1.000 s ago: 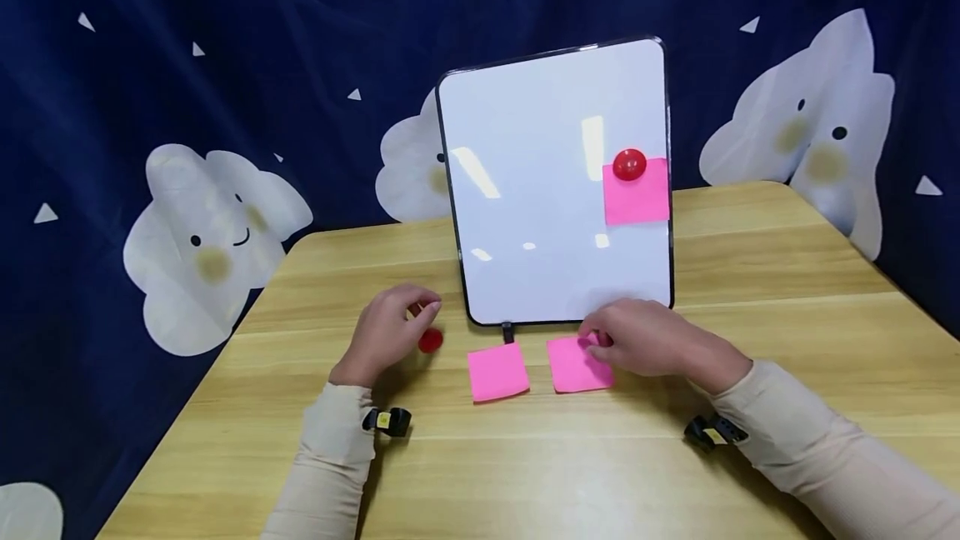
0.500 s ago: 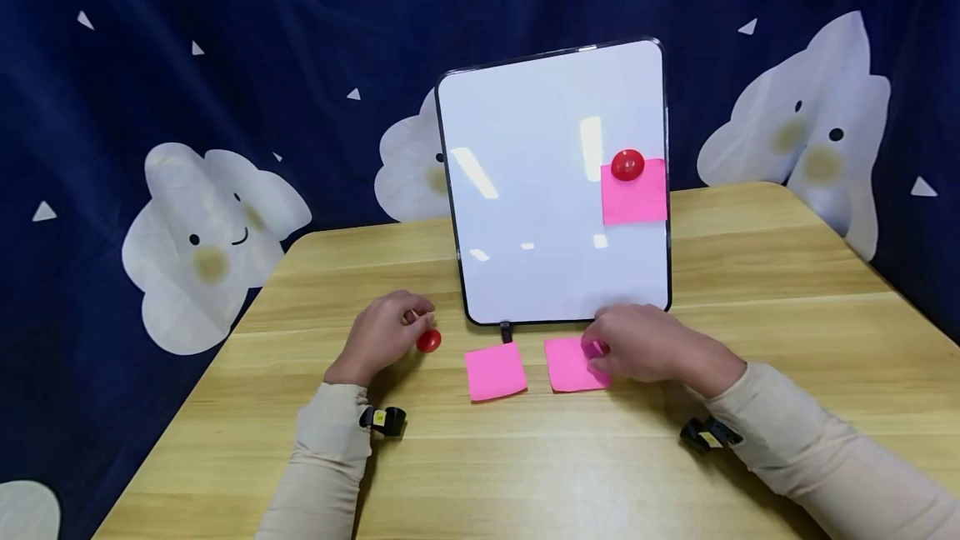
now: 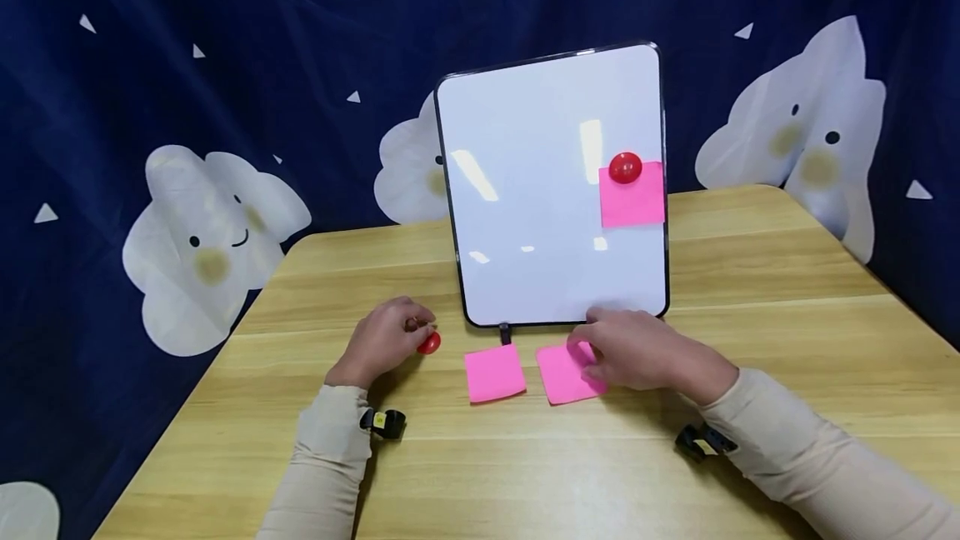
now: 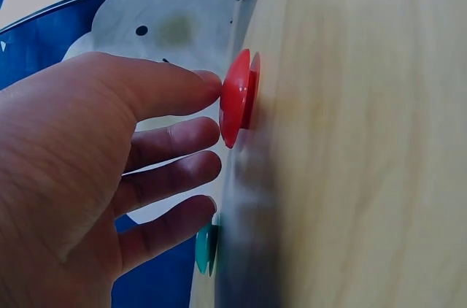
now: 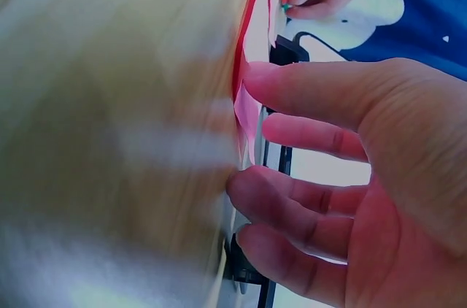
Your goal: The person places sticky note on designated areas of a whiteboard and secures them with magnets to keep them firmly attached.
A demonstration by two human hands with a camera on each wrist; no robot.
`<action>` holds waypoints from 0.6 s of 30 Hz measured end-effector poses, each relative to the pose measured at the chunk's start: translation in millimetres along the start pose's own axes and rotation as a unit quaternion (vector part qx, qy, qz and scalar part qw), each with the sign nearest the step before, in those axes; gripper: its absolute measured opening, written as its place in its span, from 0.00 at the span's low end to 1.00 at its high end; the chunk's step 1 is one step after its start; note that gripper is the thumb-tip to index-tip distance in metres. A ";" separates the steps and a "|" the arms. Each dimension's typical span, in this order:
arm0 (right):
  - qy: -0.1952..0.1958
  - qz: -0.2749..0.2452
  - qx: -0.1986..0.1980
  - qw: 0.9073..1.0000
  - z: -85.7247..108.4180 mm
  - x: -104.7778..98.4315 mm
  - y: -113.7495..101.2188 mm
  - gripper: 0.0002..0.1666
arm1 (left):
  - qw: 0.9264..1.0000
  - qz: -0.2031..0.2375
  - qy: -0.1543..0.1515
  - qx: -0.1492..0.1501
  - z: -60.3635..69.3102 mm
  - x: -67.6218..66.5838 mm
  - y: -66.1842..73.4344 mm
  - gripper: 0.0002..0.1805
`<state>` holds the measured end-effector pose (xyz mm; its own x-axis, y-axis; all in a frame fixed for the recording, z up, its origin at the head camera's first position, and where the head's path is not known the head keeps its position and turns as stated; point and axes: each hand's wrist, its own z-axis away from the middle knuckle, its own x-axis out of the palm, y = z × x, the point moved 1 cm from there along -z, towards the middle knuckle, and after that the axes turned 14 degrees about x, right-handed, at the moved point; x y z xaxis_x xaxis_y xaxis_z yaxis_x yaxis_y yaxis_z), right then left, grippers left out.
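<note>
In the head view, my left hand point(image 3: 384, 342) is at a round red magnet point(image 3: 429, 343) on the table. The left wrist view shows the thumb touching this magnet's domed face, with the other fingers loosely bent. A green magnet point(image 4: 207, 248) sits by the little finger, hidden in the head view. My right hand point(image 3: 645, 350) reaches over the right pink sticky note point(image 3: 558, 377), its thumb and index finger apart and touching it. In the right wrist view, that note's paper point(image 5: 248, 107) bulges up by the thumb. The left pink sticky note point(image 3: 495, 373) lies flat.
A framed whiteboard point(image 3: 525, 157) stands upright behind the hands on a black foot point(image 3: 506, 334). On its right side, another red magnet point(image 3: 625, 167) sits over the top of a pink sticky note point(image 3: 632, 202). A dark blue cloud-print curtain point(image 3: 315, 40) hangs behind the wooden table point(image 3: 480, 482).
The right sticky note has slid slightly left and turned under my right hand, which shifted left and down. My left hand has lowered slightly to the red magnet.
</note>
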<state>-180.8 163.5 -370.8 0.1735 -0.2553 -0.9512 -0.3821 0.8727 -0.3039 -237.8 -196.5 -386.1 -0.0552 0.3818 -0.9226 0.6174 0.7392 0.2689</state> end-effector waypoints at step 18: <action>0.001 -0.036 -0.044 0.998 1.3 4.0 -3.2 0.17 | 0.999 0.032 -0.021 0.001 3.0 -0.2 1.1 0.05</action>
<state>-177.7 160.2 -373.6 0.2022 -0.3175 -0.9264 -0.4465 0.8121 -0.3758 -234.8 -197.5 -386.4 0.0169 0.4041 -0.9146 0.6197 0.7136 0.3268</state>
